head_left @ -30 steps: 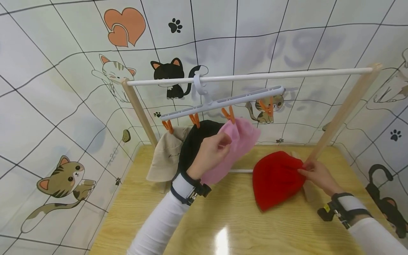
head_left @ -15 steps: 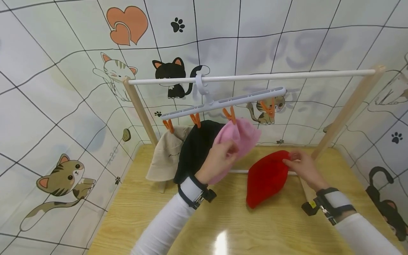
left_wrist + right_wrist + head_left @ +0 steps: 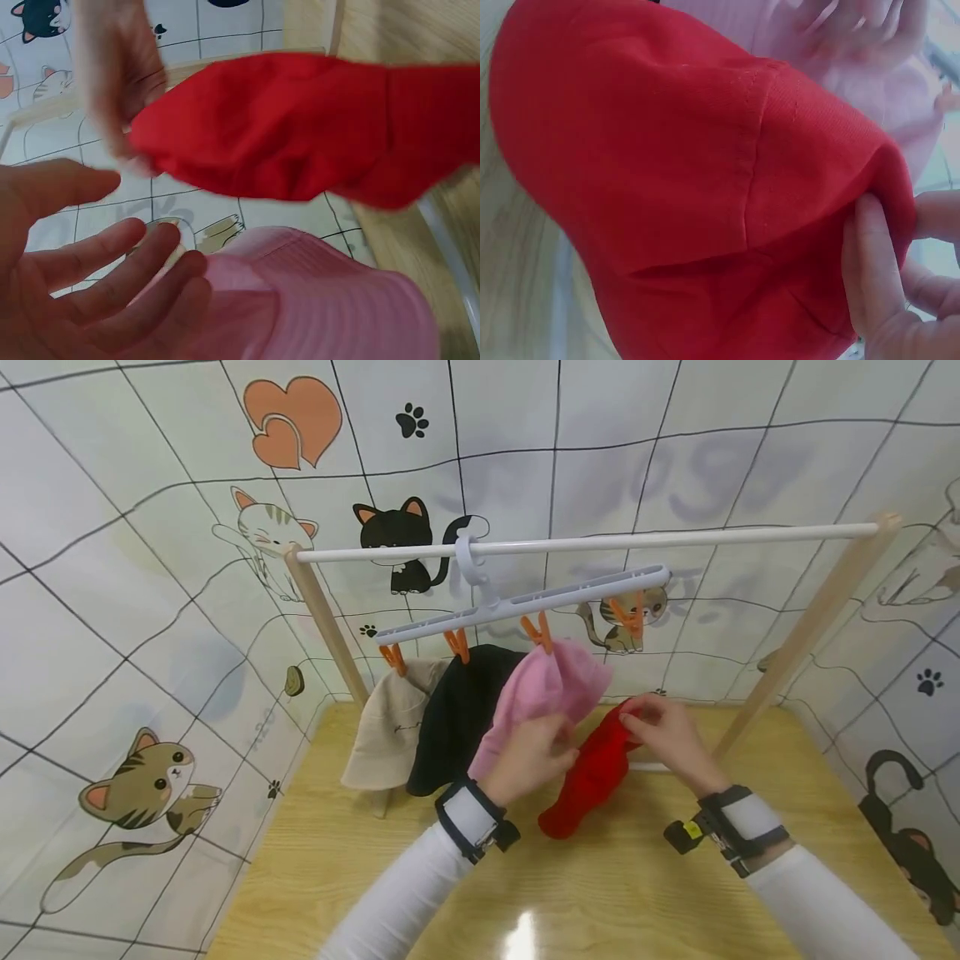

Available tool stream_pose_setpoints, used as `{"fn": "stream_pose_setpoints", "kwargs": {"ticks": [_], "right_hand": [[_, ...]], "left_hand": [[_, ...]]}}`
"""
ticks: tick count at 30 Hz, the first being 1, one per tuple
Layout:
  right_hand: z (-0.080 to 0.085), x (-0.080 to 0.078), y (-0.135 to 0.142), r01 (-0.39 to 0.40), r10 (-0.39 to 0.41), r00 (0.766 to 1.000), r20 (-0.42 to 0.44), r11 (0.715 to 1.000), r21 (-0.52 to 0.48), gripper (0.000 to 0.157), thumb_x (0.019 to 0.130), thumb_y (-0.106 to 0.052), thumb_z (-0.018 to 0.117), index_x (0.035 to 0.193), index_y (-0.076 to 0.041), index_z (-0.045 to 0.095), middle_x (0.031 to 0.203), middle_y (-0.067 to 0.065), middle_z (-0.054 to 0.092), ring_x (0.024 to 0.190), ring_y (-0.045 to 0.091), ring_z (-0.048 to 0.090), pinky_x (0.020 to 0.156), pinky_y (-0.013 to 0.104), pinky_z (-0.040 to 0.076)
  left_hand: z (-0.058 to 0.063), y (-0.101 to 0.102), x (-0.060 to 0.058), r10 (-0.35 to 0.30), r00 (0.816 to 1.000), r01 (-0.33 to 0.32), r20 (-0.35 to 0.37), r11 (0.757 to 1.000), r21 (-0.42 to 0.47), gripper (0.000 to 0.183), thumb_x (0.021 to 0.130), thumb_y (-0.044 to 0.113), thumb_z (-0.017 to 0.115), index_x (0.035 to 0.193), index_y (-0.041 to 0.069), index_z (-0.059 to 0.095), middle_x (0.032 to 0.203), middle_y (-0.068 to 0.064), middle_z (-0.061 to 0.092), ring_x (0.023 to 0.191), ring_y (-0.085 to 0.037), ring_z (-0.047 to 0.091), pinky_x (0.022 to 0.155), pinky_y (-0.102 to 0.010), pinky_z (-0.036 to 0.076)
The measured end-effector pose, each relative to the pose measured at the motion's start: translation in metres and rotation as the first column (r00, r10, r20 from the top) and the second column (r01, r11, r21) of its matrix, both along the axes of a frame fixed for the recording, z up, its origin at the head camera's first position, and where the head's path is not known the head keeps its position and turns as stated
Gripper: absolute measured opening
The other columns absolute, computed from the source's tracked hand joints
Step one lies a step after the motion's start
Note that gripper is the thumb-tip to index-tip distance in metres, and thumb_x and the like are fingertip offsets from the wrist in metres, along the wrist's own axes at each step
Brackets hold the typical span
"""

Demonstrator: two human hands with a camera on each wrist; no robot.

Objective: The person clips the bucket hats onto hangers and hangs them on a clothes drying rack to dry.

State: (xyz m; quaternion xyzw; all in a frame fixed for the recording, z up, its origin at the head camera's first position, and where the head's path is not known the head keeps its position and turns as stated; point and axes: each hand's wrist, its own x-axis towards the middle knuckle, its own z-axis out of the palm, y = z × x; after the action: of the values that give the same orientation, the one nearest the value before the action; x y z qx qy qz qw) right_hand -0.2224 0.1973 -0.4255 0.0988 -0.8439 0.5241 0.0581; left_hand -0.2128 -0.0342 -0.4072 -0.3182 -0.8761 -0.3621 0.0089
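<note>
A red bucket hat point(image 3: 592, 772) hangs from my right hand point(image 3: 671, 735), which pinches the top of its crown; the right wrist view shows the thumb and fingers on either side of the red cloth point(image 3: 675, 150). My left hand point(image 3: 528, 756) is in front of the pink hat point(image 3: 540, 693), between it and the red one. In the left wrist view the fingers of that left hand point(image 3: 112, 262) are spread and relaxed, with nothing held. The pink hat hangs from an orange clip point(image 3: 540, 633) on a grey hanger point(image 3: 517, 603).
A black hat point(image 3: 457, 718) and a beige hat point(image 3: 390, 727) hang from clips further left. At the hanger's right end another orange clip point(image 3: 628, 617) holds nothing. The hanger hooks over a white rod point(image 3: 675, 538) between wooden posts point(image 3: 810, 635) on a wooden table point(image 3: 637, 893).
My right hand has carried the red hat leftward, close to the pink hat. My left hand has moved slightly right and lower. The hanging hats have stayed in place.
</note>
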Motion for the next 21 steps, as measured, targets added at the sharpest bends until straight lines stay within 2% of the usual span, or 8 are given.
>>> {"fn": "stream_pose_setpoints", "kwargs": {"ticks": [3, 7, 14, 18, 21], "right_hand": [[0.004, 0.001, -0.011, 0.021, -0.019, 0.999, -0.049, 0.999, 0.033, 0.018, 0.093, -0.008, 0.061, 0.105, 0.006, 0.062, 0.094, 0.02, 0.063, 0.071, 0.024, 0.067, 0.063, 0.027, 0.055], [0.007, 0.004, -0.022, 0.053, -0.047, 0.995, -0.083, 0.996, 0.074, 0.015, 0.092, -0.007, 0.062, 0.103, 0.003, 0.063, 0.088, 0.016, 0.063, 0.069, 0.023, 0.064, 0.061, 0.026, 0.053], [0.007, 0.005, -0.035, 0.037, -0.037, 0.999, -0.026, 0.999, 0.001, 0.017, 0.093, -0.007, 0.061, 0.106, 0.004, 0.06, 0.086, 0.016, 0.059, 0.072, 0.028, 0.064, 0.064, 0.032, 0.056], [0.006, 0.006, -0.038, 0.041, -0.041, 0.999, -0.025, 0.999, -0.017, 0.017, 0.093, -0.007, 0.061, 0.105, 0.005, 0.06, 0.084, 0.015, 0.058, 0.071, 0.029, 0.064, 0.064, 0.029, 0.055], [0.005, 0.006, -0.038, 0.037, -0.038, 0.999, -0.016, 0.999, -0.033, 0.019, 0.093, -0.008, 0.061, 0.106, 0.005, 0.059, 0.086, 0.016, 0.058, 0.072, 0.027, 0.064, 0.064, 0.024, 0.053]], "left_hand": [[-0.003, 0.003, 0.003, 0.01, 0.999, -0.008, 0.037, 0.998, -0.06, 0.03, 0.085, 0.021, 0.074, 0.109, 0.01, 0.06, 0.09, 0.003, 0.067, 0.07, -0.006, 0.058, 0.068, -0.014, 0.048], [-0.008, 0.007, 0.004, 0.018, 0.999, -0.012, 0.031, 0.988, -0.157, 0.039, 0.083, 0.032, 0.076, 0.113, 0.013, 0.06, 0.096, 0.004, 0.069, 0.075, -0.005, 0.061, 0.074, -0.016, 0.049], [-0.015, 0.017, 0.006, 0.062, 0.996, -0.08, -0.069, 0.948, -0.307, 0.046, 0.081, 0.04, 0.076, 0.115, 0.013, 0.06, 0.096, 0.002, 0.066, 0.077, -0.007, 0.057, 0.074, -0.02, 0.05], [-0.016, 0.021, 0.007, 0.088, 0.99, -0.121, -0.111, 0.933, -0.339, 0.045, 0.082, 0.04, 0.076, 0.115, 0.013, 0.061, 0.096, 0.0, 0.064, 0.077, -0.009, 0.055, 0.071, -0.022, 0.051], [-0.015, 0.022, 0.007, 0.106, 0.987, -0.139, -0.122, 0.941, -0.308, 0.039, 0.084, 0.035, 0.075, 0.113, 0.012, 0.063, 0.093, 0.0, 0.063, 0.075, -0.01, 0.056, 0.071, -0.023, 0.051]]}}
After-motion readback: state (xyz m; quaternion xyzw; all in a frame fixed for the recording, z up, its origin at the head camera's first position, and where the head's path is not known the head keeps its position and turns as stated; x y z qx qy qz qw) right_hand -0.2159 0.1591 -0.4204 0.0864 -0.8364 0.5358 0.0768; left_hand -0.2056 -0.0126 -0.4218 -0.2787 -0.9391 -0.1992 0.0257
